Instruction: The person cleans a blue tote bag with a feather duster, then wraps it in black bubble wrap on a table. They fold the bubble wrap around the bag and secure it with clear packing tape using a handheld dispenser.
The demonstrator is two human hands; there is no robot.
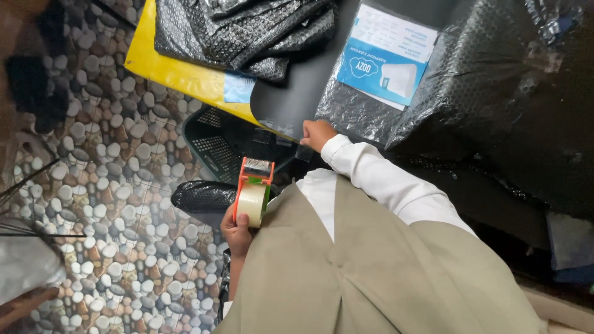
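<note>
Clutching a tape dispenser in left hand.

- floor is that pebble-pattern vinyl, rounded grey, white and brown stones all over the left side
- dark smooth surface runs across the top middle
- dark green plastic mesh basket sits on the floor, tucked partly under the surface edge
- light's soft and even, a bit of glare on the floor lower left
</note>
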